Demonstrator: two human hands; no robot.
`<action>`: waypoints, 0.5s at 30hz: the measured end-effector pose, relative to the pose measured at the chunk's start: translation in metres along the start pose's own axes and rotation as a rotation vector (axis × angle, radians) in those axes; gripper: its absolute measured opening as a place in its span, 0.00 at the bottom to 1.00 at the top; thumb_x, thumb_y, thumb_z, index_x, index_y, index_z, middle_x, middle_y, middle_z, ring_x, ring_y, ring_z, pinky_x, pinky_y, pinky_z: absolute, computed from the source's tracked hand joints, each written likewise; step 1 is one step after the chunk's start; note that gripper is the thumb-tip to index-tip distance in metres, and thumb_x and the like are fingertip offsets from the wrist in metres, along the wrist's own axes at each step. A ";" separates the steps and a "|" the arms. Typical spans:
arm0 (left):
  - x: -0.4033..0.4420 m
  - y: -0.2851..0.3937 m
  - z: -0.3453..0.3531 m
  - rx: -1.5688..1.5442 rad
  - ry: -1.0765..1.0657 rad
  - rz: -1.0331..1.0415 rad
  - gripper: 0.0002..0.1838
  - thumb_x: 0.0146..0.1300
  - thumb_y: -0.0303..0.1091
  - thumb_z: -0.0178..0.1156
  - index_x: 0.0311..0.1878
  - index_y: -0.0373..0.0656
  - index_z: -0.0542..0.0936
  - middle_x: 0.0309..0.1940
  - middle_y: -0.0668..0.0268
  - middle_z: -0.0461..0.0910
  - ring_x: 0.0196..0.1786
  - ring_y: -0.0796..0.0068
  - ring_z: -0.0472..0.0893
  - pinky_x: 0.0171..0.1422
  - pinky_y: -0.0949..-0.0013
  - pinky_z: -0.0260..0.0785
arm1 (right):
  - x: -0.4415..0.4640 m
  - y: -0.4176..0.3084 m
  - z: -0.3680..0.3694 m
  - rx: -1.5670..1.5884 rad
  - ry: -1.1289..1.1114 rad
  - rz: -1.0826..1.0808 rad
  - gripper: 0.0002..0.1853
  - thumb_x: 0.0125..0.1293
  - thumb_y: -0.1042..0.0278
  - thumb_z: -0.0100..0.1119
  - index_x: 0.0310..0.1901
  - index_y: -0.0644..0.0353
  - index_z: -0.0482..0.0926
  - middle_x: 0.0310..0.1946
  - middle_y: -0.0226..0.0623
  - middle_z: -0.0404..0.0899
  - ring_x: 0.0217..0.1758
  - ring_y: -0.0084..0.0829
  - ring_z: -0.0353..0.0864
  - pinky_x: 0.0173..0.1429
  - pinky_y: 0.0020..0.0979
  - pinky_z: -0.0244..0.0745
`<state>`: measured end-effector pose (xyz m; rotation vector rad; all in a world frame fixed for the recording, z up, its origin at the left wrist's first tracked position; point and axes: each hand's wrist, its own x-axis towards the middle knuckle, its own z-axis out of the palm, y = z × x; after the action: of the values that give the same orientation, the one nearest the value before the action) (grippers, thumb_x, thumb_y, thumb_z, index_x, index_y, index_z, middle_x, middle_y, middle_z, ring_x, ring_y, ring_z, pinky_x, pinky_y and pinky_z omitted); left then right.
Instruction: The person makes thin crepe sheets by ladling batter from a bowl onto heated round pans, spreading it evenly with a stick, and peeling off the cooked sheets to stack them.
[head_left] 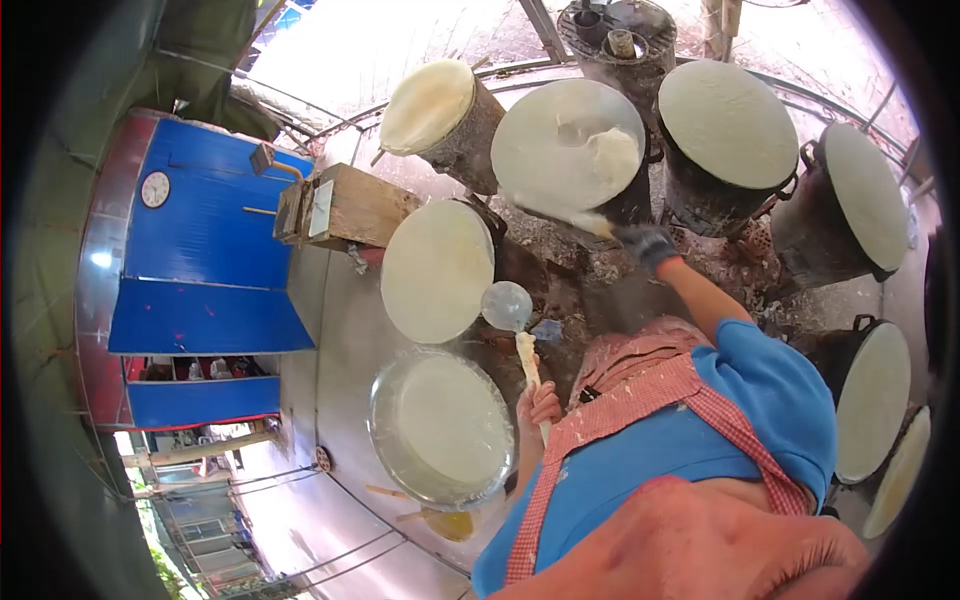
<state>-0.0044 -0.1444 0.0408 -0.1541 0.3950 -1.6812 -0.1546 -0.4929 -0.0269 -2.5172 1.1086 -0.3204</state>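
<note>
L hand point(541, 404) w/ ladle point(507, 306)

Ladle point(527, 350) right of basin point(385, 420); clock point(155, 189) on left wall point(220, 220).

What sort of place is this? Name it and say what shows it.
Probably a food workshop or bulk-cooking kitchen: several dark pots with pale, round tops, a wide basin of whitish liquid, and a ladle in the left hand.

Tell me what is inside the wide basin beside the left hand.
The basin holds a whitish substance, probably liquid. It covers the bottom, so nothing beneath shows. The left hand holds a ladle outside the basin.
</note>
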 end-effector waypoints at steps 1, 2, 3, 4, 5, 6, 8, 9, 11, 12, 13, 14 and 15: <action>0.000 -0.005 0.006 0.010 0.016 -0.005 0.07 0.63 0.34 0.44 0.38 0.41 0.65 0.13 0.71 0.56 0.14 0.86 0.58 0.16 0.84 0.54 | -0.010 0.032 0.024 0.076 0.028 0.051 0.16 0.60 0.53 0.40 0.43 0.45 0.75 0.30 0.41 0.77 0.33 0.42 0.76 0.34 0.40 0.68; 0.004 -0.012 0.017 0.076 0.058 0.089 0.10 0.63 0.33 0.43 0.47 0.45 0.64 0.15 0.71 0.56 0.14 0.86 0.58 0.15 0.84 0.54 | -0.014 0.045 0.021 0.150 0.063 0.096 0.17 0.60 0.53 0.39 0.43 0.47 0.75 0.31 0.42 0.77 0.33 0.42 0.76 0.34 0.40 0.68; 0.011 -0.014 0.021 0.143 0.086 0.185 0.16 0.63 0.32 0.43 0.55 0.49 0.62 0.16 0.71 0.55 0.14 0.86 0.57 0.15 0.84 0.54 | -0.003 0.070 0.011 0.161 0.111 0.171 0.18 0.60 0.52 0.39 0.43 0.49 0.75 0.31 0.42 0.76 0.33 0.42 0.76 0.35 0.41 0.68; 0.005 0.003 -0.005 0.084 0.030 0.105 0.24 0.63 0.31 0.43 0.62 0.60 0.54 0.18 0.71 0.55 0.14 0.85 0.57 0.14 0.83 0.55 | 0.003 0.072 -0.033 0.176 0.144 0.251 0.18 0.60 0.51 0.39 0.43 0.50 0.75 0.32 0.43 0.76 0.34 0.42 0.76 0.36 0.41 0.67; 0.011 0.001 0.004 0.086 0.051 0.108 0.24 0.63 0.31 0.43 0.62 0.60 0.54 0.18 0.71 0.55 0.14 0.85 0.57 0.14 0.83 0.55 | 0.015 0.088 -0.035 0.288 0.223 0.271 0.18 0.60 0.50 0.39 0.42 0.50 0.75 0.32 0.43 0.76 0.34 0.43 0.76 0.36 0.42 0.67; 0.023 -0.007 0.015 0.074 0.123 0.163 0.24 0.63 0.30 0.43 0.62 0.59 0.56 0.18 0.71 0.55 0.14 0.85 0.58 0.14 0.83 0.55 | 0.029 0.109 -0.034 0.395 0.297 0.301 0.19 0.60 0.50 0.39 0.41 0.50 0.75 0.31 0.44 0.76 0.34 0.43 0.75 0.37 0.43 0.67; 0.040 -0.002 0.002 -0.082 0.215 0.158 0.23 0.62 0.29 0.44 0.60 0.57 0.58 0.18 0.71 0.55 0.15 0.86 0.58 0.14 0.83 0.55 | 0.064 0.084 -0.051 0.109 0.497 0.239 0.15 0.55 0.54 0.44 0.34 0.53 0.77 0.29 0.47 0.75 0.32 0.48 0.73 0.37 0.42 0.67; 0.060 -0.013 0.021 -0.099 0.265 0.169 0.21 0.62 0.29 0.43 0.59 0.54 0.59 0.17 0.71 0.55 0.14 0.86 0.57 0.14 0.83 0.54 | 0.073 0.092 -0.012 -0.052 0.305 0.180 0.14 0.55 0.56 0.44 0.33 0.52 0.77 0.32 0.46 0.75 0.36 0.46 0.73 0.40 0.41 0.67; 0.068 -0.008 0.014 -0.152 0.334 0.165 0.21 0.62 0.29 0.43 0.59 0.52 0.60 0.17 0.72 0.55 0.14 0.86 0.57 0.13 0.82 0.53 | 0.007 0.081 0.017 0.073 0.148 -0.046 0.14 0.58 0.59 0.44 0.42 0.55 0.73 0.38 0.41 0.75 0.40 0.38 0.73 0.43 0.34 0.68; 0.077 -0.009 0.014 -0.086 0.344 0.147 0.21 0.61 0.28 0.43 0.59 0.50 0.60 0.17 0.72 0.54 0.13 0.86 0.56 0.13 0.82 0.53 | -0.013 0.081 0.002 0.232 -0.152 0.094 0.17 0.59 0.65 0.45 0.50 0.59 0.69 0.42 0.38 0.75 0.40 0.36 0.74 0.44 0.31 0.68; 0.074 -0.011 0.013 -0.013 0.358 0.136 0.21 0.61 0.28 0.43 0.59 0.49 0.61 0.16 0.72 0.54 0.13 0.86 0.56 0.13 0.82 0.52 | 0.001 0.089 -0.011 0.236 -0.132 0.082 0.17 0.59 0.65 0.45 0.50 0.59 0.69 0.42 0.38 0.75 0.40 0.36 0.74 0.44 0.31 0.68; 0.071 -0.006 -0.001 0.003 0.266 0.080 0.13 0.62 0.29 0.43 0.50 0.41 0.65 0.16 0.72 0.54 0.13 0.86 0.56 0.14 0.81 0.52 | 0.024 0.099 -0.027 0.327 0.042 0.053 0.17 0.60 0.64 0.44 0.51 0.55 0.69 0.41 0.40 0.74 0.40 0.37 0.73 0.45 0.32 0.68; 0.092 -0.007 0.007 0.026 0.243 0.078 0.13 0.62 0.29 0.43 0.50 0.41 0.65 0.16 0.72 0.54 0.13 0.86 0.56 0.14 0.81 0.52 | 0.044 0.110 -0.041 0.419 0.212 0.028 0.17 0.60 0.63 0.44 0.51 0.52 0.69 0.41 0.43 0.73 0.40 0.38 0.73 0.45 0.33 0.68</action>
<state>-0.0226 -0.2345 0.0378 0.0852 0.5539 -1.6313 -0.2122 -0.6045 -0.0331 -2.1305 1.0239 -0.7432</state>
